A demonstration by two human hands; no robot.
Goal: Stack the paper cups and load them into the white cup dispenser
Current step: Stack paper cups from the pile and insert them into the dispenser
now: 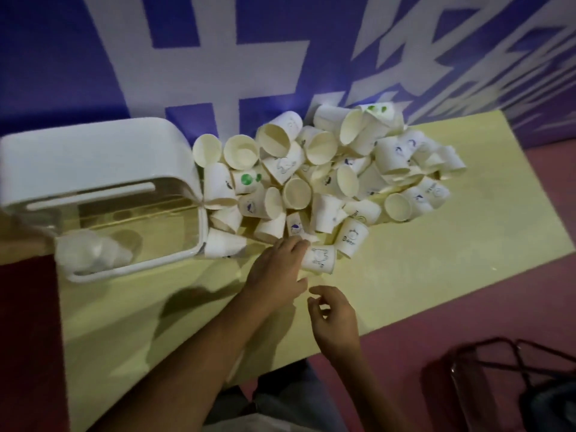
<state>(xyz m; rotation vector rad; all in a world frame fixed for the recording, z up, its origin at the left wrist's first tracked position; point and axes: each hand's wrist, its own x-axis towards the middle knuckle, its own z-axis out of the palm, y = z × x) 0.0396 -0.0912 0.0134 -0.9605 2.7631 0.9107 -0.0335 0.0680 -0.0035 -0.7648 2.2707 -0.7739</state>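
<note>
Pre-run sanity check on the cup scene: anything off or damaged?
Cups lie in a loose heap on the table, tipped every way. One creased cup, pressed against the white dispenser, looks squashed. Nothing spilled.
</note>
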